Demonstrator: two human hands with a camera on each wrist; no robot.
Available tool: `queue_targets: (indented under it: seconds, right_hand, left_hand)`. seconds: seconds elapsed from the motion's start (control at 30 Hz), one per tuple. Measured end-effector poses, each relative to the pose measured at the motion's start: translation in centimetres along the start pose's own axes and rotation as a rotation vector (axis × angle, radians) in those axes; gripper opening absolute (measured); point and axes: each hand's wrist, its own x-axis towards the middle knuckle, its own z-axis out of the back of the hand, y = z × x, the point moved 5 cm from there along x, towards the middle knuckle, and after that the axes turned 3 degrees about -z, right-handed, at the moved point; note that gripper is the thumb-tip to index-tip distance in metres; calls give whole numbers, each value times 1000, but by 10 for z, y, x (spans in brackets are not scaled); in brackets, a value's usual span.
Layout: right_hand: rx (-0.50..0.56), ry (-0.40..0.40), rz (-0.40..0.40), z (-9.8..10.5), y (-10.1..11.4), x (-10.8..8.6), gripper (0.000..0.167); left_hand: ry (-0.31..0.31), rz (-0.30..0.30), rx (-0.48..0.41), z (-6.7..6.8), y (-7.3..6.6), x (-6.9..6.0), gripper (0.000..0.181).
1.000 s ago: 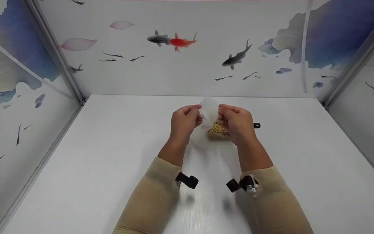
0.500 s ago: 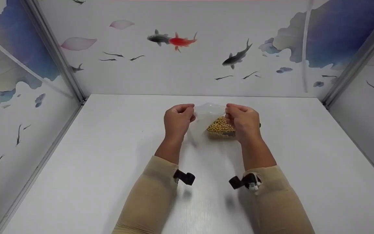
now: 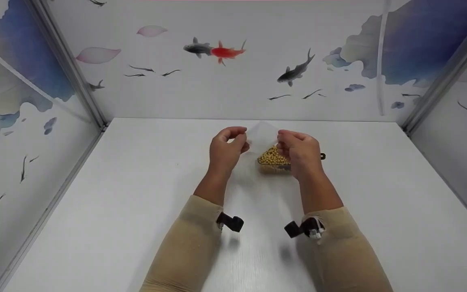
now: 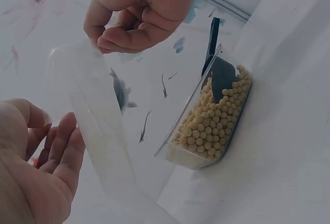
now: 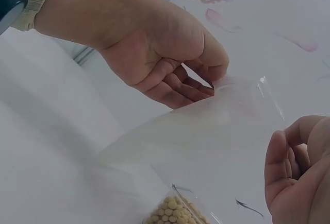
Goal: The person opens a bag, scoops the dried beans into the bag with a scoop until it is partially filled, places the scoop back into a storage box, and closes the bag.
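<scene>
Between both hands hangs a thin, clear plastic bag, held up by its upper edge. My left hand pinches one side of it between thumb and finger; my right hand pinches the other side. Seen from the left wrist, the bag droops long and narrow, and nothing shows inside it. Just behind the right hand stands a clear plastic box filled with yellow beans that look like soybeans. A dark scoop is stuck in the beans, its handle rising past the rim. The right hand partly hides the box in the head view.
All this is on a white table. A white back wall printed with fish and petals closes off the far side. Metal posts join it to printed side walls. Small black cameras are strapped at the sleeves.
The hands spread apart, stretching the bag's upper edge wide, then came slightly closer together again. The bag's top now rises to a peak between them. The box of beans has not moved.
</scene>
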Motion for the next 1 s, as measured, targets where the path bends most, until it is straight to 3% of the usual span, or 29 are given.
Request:
queue_targets:
  seconds: [0.17, 0.27, 0.43, 0.57, 1.0]
  right_hand:
    - [3, 22, -1, -3, 0, -1, 27]
    - [8, 27, 1, -3, 0, -1, 27]
    - [16, 33, 18, -6, 0, -1, 27]
    - [34, 46, 42, -7, 0, -4, 28]
    - [58, 60, 54, -8, -2, -4, 30]
  left_hand:
    - [48, -29, 17, -5, 0, 0, 20]
    - [79, -70, 83, -7, 1, 0, 25]
    - [147, -210, 221, -11, 0, -2, 32]
    - [184, -295, 243, -13, -2, -2, 29]
    - [221, -282, 217, -16, 0, -2, 16]
